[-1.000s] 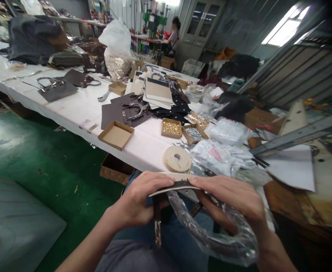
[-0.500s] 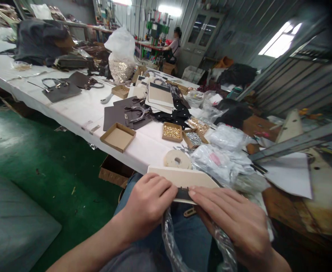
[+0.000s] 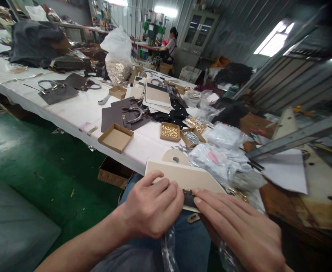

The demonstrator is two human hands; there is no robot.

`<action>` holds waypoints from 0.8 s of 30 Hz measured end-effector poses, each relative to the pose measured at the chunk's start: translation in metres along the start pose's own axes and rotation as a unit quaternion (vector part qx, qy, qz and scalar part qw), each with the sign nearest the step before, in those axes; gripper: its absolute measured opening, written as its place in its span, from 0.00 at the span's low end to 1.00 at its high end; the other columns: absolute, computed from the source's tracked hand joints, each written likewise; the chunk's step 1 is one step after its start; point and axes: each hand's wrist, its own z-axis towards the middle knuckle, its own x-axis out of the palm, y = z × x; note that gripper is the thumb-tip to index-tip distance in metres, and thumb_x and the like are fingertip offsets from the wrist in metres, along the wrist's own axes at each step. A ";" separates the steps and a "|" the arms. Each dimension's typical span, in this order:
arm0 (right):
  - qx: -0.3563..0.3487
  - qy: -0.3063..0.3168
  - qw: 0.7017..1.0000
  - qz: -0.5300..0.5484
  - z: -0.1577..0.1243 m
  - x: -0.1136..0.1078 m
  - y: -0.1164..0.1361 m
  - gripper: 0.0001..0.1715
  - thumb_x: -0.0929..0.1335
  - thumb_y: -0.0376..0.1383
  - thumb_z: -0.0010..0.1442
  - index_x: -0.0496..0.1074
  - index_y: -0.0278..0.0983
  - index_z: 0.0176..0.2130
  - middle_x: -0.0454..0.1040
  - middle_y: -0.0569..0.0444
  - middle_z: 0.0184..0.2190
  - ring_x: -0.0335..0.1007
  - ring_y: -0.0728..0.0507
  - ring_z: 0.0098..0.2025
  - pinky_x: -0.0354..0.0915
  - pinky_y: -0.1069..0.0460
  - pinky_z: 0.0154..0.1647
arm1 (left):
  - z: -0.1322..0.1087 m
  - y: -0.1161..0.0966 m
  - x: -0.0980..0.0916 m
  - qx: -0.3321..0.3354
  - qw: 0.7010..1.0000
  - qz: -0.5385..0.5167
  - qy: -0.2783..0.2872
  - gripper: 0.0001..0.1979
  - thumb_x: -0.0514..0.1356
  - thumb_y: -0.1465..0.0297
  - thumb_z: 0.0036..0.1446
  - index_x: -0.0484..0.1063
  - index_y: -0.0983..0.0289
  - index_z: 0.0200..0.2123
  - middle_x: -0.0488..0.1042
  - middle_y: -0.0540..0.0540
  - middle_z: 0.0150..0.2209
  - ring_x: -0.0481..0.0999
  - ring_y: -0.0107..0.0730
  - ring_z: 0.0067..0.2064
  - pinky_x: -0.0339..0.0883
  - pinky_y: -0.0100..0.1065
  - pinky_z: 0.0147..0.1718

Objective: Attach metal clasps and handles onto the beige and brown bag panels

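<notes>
Now L hand [image 3: 154, 207] curled, R hand [image 3: 236, 224] flatter, both holding beige panel [image 3: 180, 173].

Close behind one tape roll [image 3: 168, 155], two filled boxes [image 3: 170, 137] [image 3: 185, 141] are counted; to its left, one cardboard tray [image 3: 116, 138]; before it, one board [image 3: 180, 175] and two hands [image 3: 154, 206] [image 3: 239, 224].

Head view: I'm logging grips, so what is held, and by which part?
A beige panel, by its near edge, along the dark strip, in the left hand and right hand.
</notes>
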 end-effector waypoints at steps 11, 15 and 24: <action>0.024 -0.013 0.999 0.047 0.002 -0.006 0.011 0.32 0.67 0.28 0.78 0.74 0.45 0.75 0.85 0.46 0.63 0.88 0.33 0.60 0.83 0.39 0.65 | -0.001 0.003 0.000 0.037 0.999 -0.038 -0.005 0.08 0.63 0.74 0.75 0.84 0.61 0.50 0.89 0.59 0.52 0.88 0.40 0.48 0.79 0.45 0.50; 0.000 -0.011 0.999 0.044 0.003 -0.004 0.004 0.29 0.68 0.29 0.77 0.77 0.43 0.72 0.86 0.45 0.61 0.88 0.33 0.60 0.83 0.39 0.63 | -0.003 0.003 0.002 0.026 0.997 -0.071 -0.003 0.09 0.62 0.73 0.76 0.83 0.60 0.51 0.90 0.57 0.48 0.89 0.39 0.47 0.78 0.43 0.48; 0.021 -0.019 0.995 0.097 0.031 0.021 -0.023 0.20 0.71 0.26 0.74 0.80 0.41 0.60 0.89 0.49 0.49 0.88 0.39 0.46 0.80 0.43 0.50 | -0.007 0.023 0.030 -0.103 0.979 -0.168 0.043 0.08 0.63 0.71 0.73 0.84 0.58 0.46 0.87 0.54 0.36 0.83 0.37 0.35 0.71 0.48 0.51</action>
